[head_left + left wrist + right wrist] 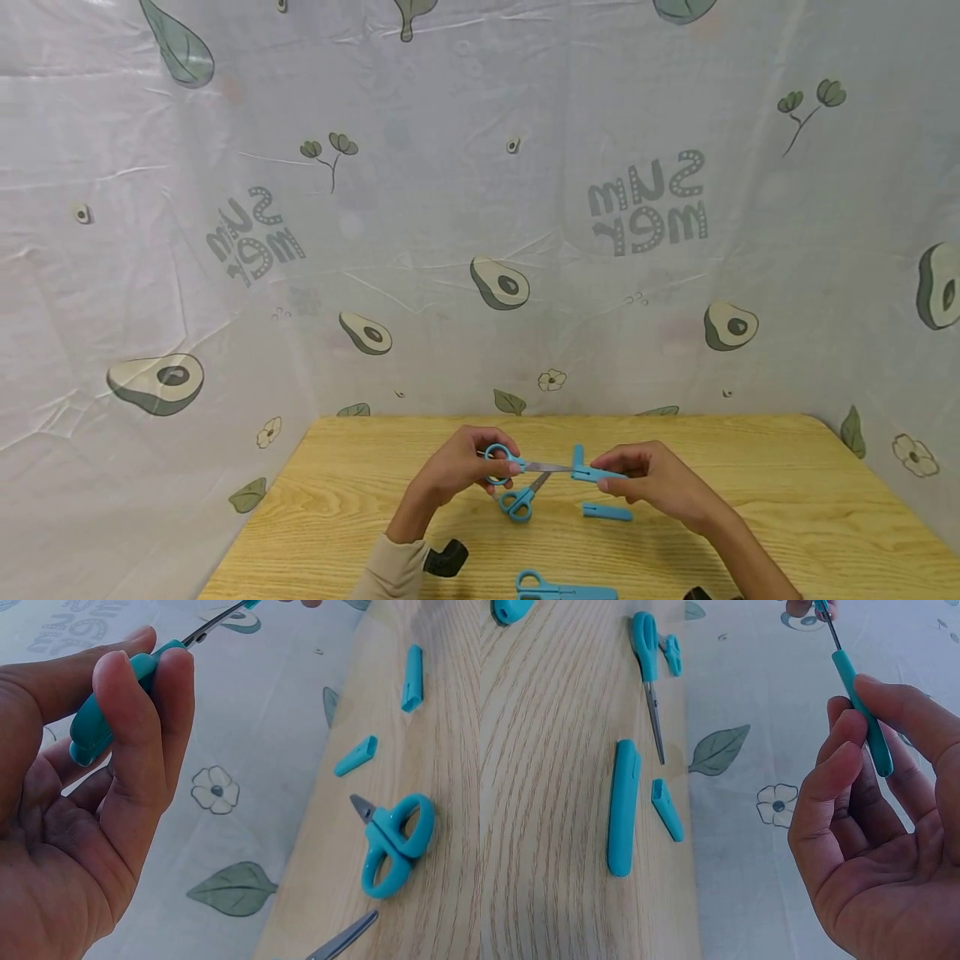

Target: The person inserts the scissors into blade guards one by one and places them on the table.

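Above the wooden table, my left hand pinches the teal handle of a small pair of scissors, whose steel blade points right. My right hand pinches a slim teal blade cover between thumb and fingers. The blade tip sits in the cover's mouth. Below them a second pair of scissors lies on the table, uncovered.
A loose teal cover lies beneath my right hand, with a shorter teal piece further back. A third, sheathed pair of scissors rests at the near edge. An avocado-print cloth hangs behind and beside the table.
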`<act>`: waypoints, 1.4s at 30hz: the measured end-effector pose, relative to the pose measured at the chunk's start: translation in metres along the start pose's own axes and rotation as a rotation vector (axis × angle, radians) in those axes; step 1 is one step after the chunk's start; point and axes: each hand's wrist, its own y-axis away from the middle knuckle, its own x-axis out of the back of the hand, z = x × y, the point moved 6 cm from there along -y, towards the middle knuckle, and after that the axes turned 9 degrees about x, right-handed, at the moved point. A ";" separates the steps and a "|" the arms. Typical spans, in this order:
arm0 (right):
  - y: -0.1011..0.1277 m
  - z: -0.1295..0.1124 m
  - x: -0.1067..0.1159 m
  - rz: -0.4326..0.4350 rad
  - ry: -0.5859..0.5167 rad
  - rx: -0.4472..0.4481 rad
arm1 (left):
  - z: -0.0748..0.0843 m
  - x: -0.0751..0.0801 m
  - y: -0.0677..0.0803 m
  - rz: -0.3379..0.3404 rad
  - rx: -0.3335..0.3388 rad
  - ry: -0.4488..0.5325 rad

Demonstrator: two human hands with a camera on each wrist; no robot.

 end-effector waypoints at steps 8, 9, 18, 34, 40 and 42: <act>-0.004 -0.001 -0.005 -0.012 -0.019 0.003 | -0.001 -0.003 -0.001 -0.020 0.007 0.021; -0.004 0.000 -0.005 -0.012 -0.020 0.004 | 0.000 -0.004 -0.002 -0.023 0.006 0.022; -0.007 0.000 -0.009 -0.019 -0.036 -0.002 | 0.002 -0.008 -0.004 -0.023 0.015 0.019; -0.012 -0.002 -0.011 -0.034 -0.027 0.019 | 0.004 -0.014 -0.011 -0.032 0.019 0.044; -0.012 -0.002 -0.011 -0.034 -0.020 0.019 | 0.002 -0.015 -0.012 -0.038 0.018 0.050; -0.012 -0.002 -0.011 -0.035 -0.020 0.019 | 0.002 -0.015 -0.012 -0.039 0.019 0.053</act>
